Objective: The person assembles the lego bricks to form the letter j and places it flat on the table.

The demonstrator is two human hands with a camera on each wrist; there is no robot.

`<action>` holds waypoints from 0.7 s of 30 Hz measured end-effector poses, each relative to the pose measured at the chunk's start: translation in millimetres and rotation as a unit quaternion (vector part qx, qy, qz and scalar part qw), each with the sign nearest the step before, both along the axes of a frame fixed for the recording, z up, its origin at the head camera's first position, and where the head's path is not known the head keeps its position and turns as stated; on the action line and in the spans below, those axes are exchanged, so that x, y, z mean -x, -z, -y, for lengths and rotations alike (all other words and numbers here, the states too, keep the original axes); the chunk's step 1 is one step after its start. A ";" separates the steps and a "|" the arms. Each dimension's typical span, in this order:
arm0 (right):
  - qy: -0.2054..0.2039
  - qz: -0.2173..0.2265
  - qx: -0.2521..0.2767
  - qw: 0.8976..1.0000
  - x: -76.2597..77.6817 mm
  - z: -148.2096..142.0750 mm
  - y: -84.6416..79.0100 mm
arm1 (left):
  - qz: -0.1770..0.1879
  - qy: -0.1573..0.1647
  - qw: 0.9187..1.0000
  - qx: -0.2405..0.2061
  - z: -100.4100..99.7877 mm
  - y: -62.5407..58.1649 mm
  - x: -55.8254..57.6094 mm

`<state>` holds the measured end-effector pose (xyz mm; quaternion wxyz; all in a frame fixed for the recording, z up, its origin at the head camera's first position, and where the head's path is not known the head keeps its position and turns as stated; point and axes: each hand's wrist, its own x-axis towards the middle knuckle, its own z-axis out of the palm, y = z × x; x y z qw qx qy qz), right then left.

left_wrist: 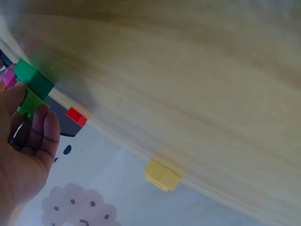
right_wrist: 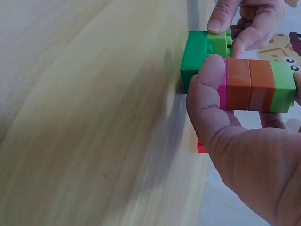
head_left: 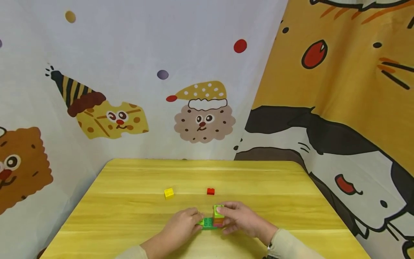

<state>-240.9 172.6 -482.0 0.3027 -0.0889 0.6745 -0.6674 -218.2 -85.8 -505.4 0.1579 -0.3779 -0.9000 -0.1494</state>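
Observation:
A long dark green brick [head_left: 208, 222] lies near the front of the table, between the two hands. On its left end sits a light green brick [right_wrist: 216, 44], which my left hand [head_left: 182, 225] pinches between thumb and fingers. A stack rises from the right end: a pink brick [right_wrist: 223, 89], two orange bricks [right_wrist: 238, 84] and a light green top brick [right_wrist: 282, 87]. My right hand [head_left: 242, 220] grips this stack, thumb over the top and fingers along its side. Studs of the dark green brick show between the hands.
Beyond the hands, a yellow brick [head_left: 169, 193] lies to the left and a red brick [head_left: 211, 191] near the middle of the wooden table [head_left: 129, 180]. A cloth with printed cartoon figures [head_left: 203, 122] hangs behind and to the sides.

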 end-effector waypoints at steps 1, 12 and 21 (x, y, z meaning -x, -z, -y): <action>0.001 -0.001 0.001 1.000 0.2 0.5 0.4 | -0.002 0.001 1.000 -0.001 0.1 -0.2 -0.2; -0.003 -0.005 -0.006 1.000 0.6 -2.5 2.4 | 0.012 -0.006 1.000 0.007 -0.1 -3.6 -1.9; 0.009 0.000 0.002 1.000 1.7 -4.4 7.3 | 0.020 -0.022 0.999 -0.023 16.0 -8.2 10.5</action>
